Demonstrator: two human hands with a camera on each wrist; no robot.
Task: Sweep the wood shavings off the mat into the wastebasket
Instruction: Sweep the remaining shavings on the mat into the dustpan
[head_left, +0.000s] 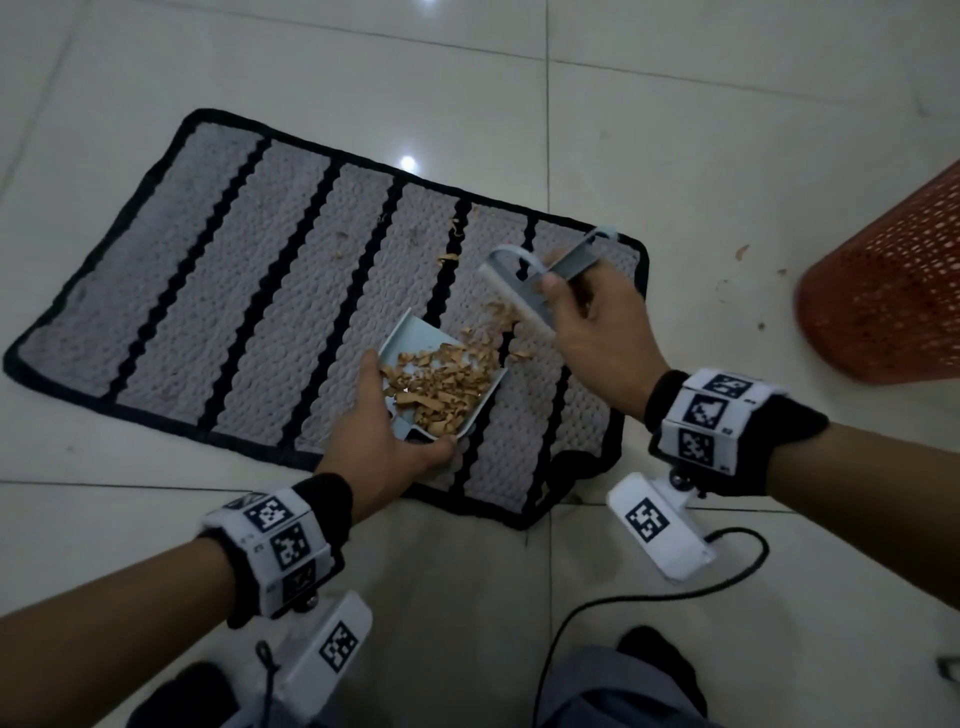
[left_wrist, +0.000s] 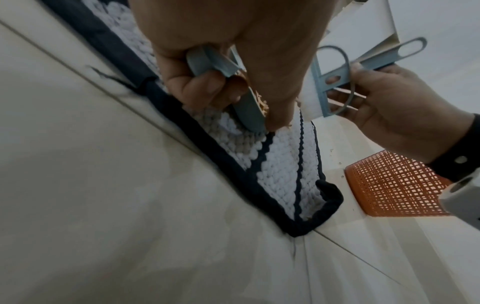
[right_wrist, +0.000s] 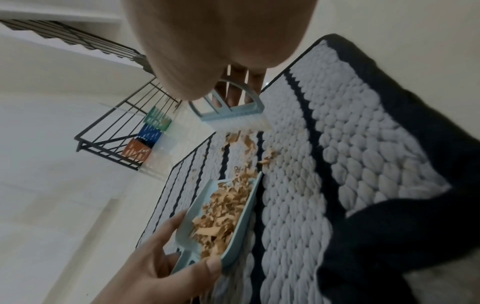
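A grey mat with black stripes lies on the tiled floor. My left hand grips a pale blue dustpan resting on the mat, heaped with wood shavings. My right hand holds a small blue brush by its handle, bristles raised just past the pan's mouth. Loose shavings lie between brush and pan, with a few more scattered farther up the mat. In the right wrist view the brush hovers over shavings leading to the dustpan. The left wrist view shows the pan handle in my fingers.
An orange mesh wastebasket stands on the floor right of the mat, with a few shavings on the tiles beside it. A black wire rack with coloured boxes stands beyond the mat. My knees and a cable are below.
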